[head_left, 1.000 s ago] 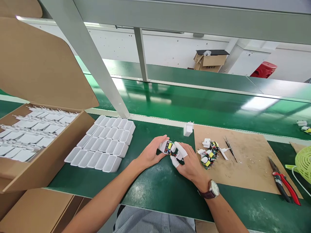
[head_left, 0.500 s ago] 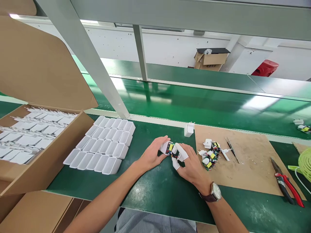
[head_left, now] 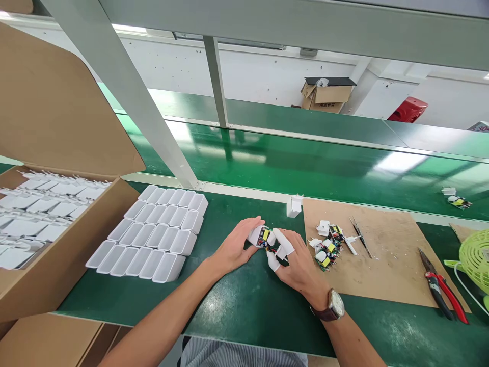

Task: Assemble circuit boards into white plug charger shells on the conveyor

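Over the green bench, my left hand is closed around a white plastic case. A small circuit board with yellow and black parts sits at the mouth of that case; how far it goes in I cannot tell. My right hand, with white finger cots on some fingers, pinches the board's near end and a white end piece. Rows of open white cases stand to the left of my hands. A finished-looking white plug adapter stands upright beyond them. More circuit boards lie heaped to the right.
On the brown board lie tweezers and red-handled pliers. A green fan stands at the right edge. At left an open carton holds white parts. A metal post rises behind the cases.
The view has shifted slightly, so the bench items appear a little further left. Both hands keep their hold on the case and circuit board, with little visible movement.
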`<move>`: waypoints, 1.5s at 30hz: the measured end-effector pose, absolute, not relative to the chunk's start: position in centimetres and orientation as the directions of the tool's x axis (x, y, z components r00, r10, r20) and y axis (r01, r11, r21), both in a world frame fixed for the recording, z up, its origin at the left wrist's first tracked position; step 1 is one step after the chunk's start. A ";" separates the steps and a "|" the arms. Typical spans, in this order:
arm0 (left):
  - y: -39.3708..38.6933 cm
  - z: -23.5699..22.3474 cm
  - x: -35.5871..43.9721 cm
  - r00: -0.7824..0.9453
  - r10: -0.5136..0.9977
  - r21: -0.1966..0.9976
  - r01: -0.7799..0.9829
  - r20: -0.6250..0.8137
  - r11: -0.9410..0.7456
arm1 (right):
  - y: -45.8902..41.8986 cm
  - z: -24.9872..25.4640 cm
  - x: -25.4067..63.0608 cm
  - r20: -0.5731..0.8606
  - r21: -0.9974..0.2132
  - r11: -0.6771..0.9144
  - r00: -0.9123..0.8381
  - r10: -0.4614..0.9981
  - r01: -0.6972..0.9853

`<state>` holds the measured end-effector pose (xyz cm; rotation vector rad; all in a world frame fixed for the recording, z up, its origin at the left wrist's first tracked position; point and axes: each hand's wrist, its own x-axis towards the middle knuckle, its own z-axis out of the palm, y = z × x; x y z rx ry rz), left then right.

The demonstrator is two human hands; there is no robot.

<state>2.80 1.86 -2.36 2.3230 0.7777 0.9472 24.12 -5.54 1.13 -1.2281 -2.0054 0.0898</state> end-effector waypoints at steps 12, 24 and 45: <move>1.9 -2.4 2.9 0.593 0.667 0.635 0.311 0.451 -0.707 | -5.5 1.2 24.3 0.567 -0.416 0.543 -0.259 0.782 0.729; 1.8 -2.4 2.6 0.592 0.695 0.671 0.322 0.408 -0.668 | -5.5 0.8 24.0 0.554 -0.424 0.518 -0.239 0.797 0.743; 1.2 -2.9 2.6 0.533 0.748 0.719 0.327 0.395 -0.613 | -5.5 0.9 24.1 0.516 -0.439 0.500 -0.246 0.821 0.746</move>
